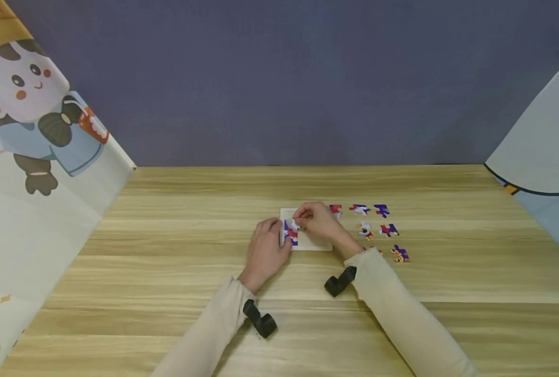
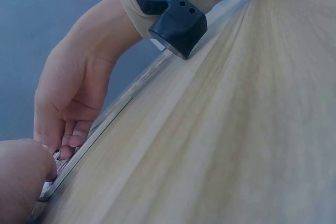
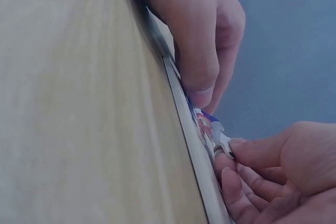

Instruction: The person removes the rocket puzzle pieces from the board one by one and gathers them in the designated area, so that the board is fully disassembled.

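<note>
A pale puzzle tray (image 1: 313, 248) lies on the table, with purple and red jigsaw pieces (image 1: 289, 233) along its left side. My left hand (image 1: 267, 248) rests at the tray's left edge, its thumb pressing down near those pieces; in the right wrist view that thumb (image 3: 202, 98) touches them. Over the tray, my right hand (image 1: 321, 222) pinches a mostly white jigsaw piece (image 3: 222, 140) between thumb and fingers, at the laid pieces. In the left wrist view the right hand (image 2: 73, 93) hides most of the piece it holds.
Several loose jigsaw pieces (image 1: 389, 230) lie spread to the right of the tray, some partly covered by the right hand and sleeve. A dark panel (image 1: 308, 84) stands along the back edge of the wooden table (image 1: 180, 235). Printed cloths flank both sides.
</note>
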Available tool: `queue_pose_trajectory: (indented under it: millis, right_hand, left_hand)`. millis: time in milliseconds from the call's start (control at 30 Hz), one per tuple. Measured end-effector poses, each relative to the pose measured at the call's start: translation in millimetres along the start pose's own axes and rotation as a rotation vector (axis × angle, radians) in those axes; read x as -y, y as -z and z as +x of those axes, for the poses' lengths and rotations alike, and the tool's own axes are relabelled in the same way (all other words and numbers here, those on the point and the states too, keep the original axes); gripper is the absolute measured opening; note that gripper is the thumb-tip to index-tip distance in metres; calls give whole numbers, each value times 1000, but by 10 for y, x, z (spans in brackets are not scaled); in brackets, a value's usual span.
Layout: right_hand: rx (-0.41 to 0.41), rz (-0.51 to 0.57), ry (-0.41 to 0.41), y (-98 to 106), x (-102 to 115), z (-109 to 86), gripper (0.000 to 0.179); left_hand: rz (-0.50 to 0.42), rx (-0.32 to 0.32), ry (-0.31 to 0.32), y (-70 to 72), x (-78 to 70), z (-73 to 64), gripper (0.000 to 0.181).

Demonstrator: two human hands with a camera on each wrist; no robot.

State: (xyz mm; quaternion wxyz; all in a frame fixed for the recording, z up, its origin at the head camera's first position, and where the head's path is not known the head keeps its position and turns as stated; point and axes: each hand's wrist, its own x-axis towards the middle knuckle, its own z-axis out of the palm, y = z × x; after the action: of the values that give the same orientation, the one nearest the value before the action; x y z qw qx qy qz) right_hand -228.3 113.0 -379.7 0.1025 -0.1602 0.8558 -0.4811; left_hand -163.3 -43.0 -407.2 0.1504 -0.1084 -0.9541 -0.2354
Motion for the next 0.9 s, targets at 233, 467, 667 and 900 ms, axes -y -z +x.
queue_pose_trajectory:
  millis: [233, 467, 667, 900]
  right_hand:
    - [-1, 12, 4, -8, -26, 15, 11]
    - [12, 71, -44, 28, -39, 16, 13]
    - [-10, 76, -80, 134, -26, 12, 17]
    - [1, -19, -99, 335, -22, -43, 21]
  left_hand:
    - [2, 2, 3, -6, 7, 0, 44]
    - [-3, 19, 12, 10, -13, -9, 45]
    - [-11, 16, 3, 7, -34, 5, 44]
    - [-36, 28, 2, 24, -19, -5, 38]
